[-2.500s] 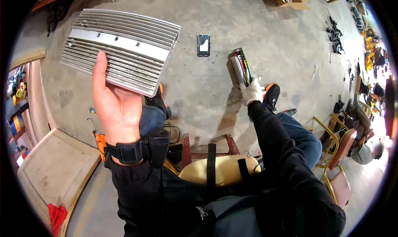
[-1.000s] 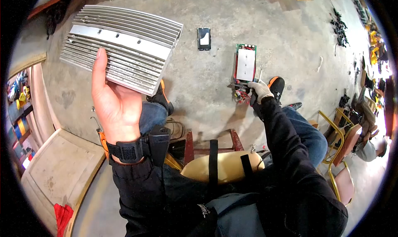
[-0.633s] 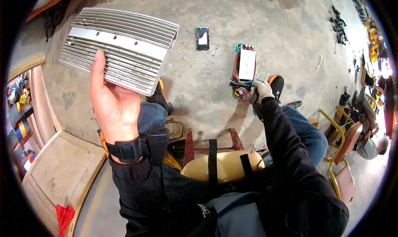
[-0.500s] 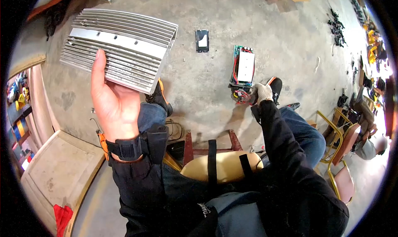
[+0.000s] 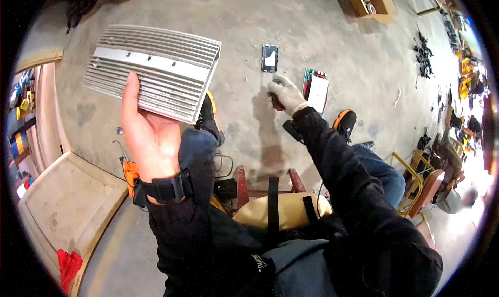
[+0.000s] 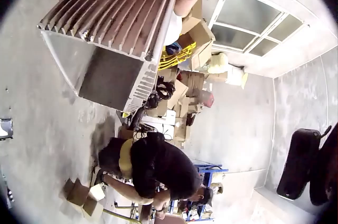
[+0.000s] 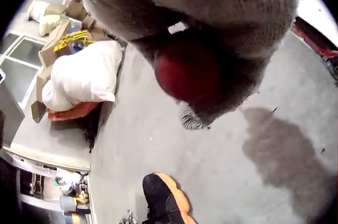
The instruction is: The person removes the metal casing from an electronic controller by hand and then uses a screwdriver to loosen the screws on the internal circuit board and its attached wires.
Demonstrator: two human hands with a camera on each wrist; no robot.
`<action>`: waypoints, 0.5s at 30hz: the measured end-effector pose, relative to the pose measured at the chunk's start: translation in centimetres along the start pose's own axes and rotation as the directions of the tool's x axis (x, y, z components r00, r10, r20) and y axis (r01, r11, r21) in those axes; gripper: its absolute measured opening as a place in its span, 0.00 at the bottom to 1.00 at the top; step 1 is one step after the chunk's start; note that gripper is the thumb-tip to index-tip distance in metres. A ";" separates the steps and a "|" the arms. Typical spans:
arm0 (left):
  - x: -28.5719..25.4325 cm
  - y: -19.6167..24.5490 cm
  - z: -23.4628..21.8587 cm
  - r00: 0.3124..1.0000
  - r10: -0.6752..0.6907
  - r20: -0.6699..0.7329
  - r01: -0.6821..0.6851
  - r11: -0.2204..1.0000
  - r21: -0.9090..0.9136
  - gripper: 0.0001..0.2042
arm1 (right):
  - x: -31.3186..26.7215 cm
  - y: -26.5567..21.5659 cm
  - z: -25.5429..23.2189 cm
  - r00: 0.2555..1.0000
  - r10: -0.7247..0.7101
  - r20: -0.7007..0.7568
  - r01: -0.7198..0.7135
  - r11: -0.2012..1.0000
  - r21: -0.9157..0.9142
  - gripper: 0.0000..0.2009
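Observation:
My bare left hand (image 5: 154, 134) holds up a finned aluminium heatsink casing (image 5: 156, 70), thumb across the fins and the other fingers behind it. In the left wrist view the casing (image 6: 108, 23) shows an open, hollow end. My right hand (image 5: 289, 95), in a knitted white glove, grips a screwdriver over the floor; its rounded red handle end (image 7: 187, 71) shows in the right wrist view, and its shaft is hidden. Just right of that hand, a green circuit board with a white plate (image 5: 317, 94) lies on the floor, partly covered by the glove and sleeve.
A flat black rectangular thing with a white patch (image 5: 269, 59) lies on the floor ahead. Farther off stand an open cardboard box (image 5: 371, 5) and a heap of black parts (image 5: 423, 55). Chairs (image 5: 423, 188) are at the right, a pale panel (image 5: 73, 203) at the left.
My right hand has left the circuit board's near end and moved left and forward with the screwdriver. Earlier the board was turned from its side to show the white plate. The left hand keeps its hold.

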State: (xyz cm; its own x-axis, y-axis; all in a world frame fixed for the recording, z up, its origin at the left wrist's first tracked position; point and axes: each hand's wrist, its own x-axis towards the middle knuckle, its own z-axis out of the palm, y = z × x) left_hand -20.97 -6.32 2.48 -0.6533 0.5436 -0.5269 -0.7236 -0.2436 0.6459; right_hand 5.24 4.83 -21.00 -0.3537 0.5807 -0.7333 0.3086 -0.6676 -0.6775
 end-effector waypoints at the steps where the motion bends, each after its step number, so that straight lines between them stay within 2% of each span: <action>1: 0.1 0.2 -0.1 1.000 0.009 0.001 -0.009 1.000 -0.006 0.18 | 1.2 0.3 1.3 1.000 -0.014 -0.013 0.013 0.998 -0.060 0.20; 2: 0.2 0.3 -0.1 0.999 0.023 -0.025 -0.023 1.000 -0.009 0.18 | 7.0 5.3 1.3 0.980 -0.197 -0.020 0.184 0.941 -0.283 0.18; 3: 0.2 0.5 -0.2 0.998 0.036 -0.055 -0.036 0.999 -0.009 0.18 | 3.6 -0.1 3.5 0.999 -0.011 0.030 0.017 0.982 -0.188 0.19; 5: 0.4 0.8 -0.4 0.999 0.015 -0.028 -0.016 0.999 -0.029 0.18 | 7.0 0.6 5.3 0.998 -0.049 0.045 0.059 0.971 -0.234 0.19; 6: 0.4 1.0 -0.4 0.998 0.013 -0.056 -0.015 0.999 -0.039 0.18 | 8.2 0.7 6.4 0.989 -0.144 0.046 0.151 0.952 -0.265 0.20; 7: 0.4 1.1 -0.4 0.996 0.006 -0.084 -0.010 0.999 -0.051 0.18 | 8.3 -0.1 7.4 0.997 -0.075 0.027 0.079 0.980 -0.182 0.21; 9: 0.3 1.3 0.0 0.993 0.005 -0.119 -0.007 1.000 -0.010 0.18 | 11.2 1.1 8.4 0.997 -0.081 0.014 0.082 0.975 -0.206 0.22; 13: 0.3 1.5 0.4 0.998 -0.001 -0.065 -0.004 0.997 -0.083 0.18 | 13.7 3.2 8.5 0.998 -0.062 0.029 0.066 0.975 -0.213 0.22; 15: 0.3 1.7 0.5 0.998 -0.005 -0.062 0.000 0.997 -0.077 0.18 | 13.1 4.4 8.5 0.990 -0.088 -0.107 0.076 0.991 -0.112 0.20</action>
State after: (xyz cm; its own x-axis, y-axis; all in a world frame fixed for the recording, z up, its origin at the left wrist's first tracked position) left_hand -22.31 -6.13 3.67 -0.6622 0.4943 -0.5632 -0.7388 -0.3048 0.6010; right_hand -5.55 5.48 -33.11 -0.2832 0.6836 -0.6727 0.3774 -0.5654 -0.7334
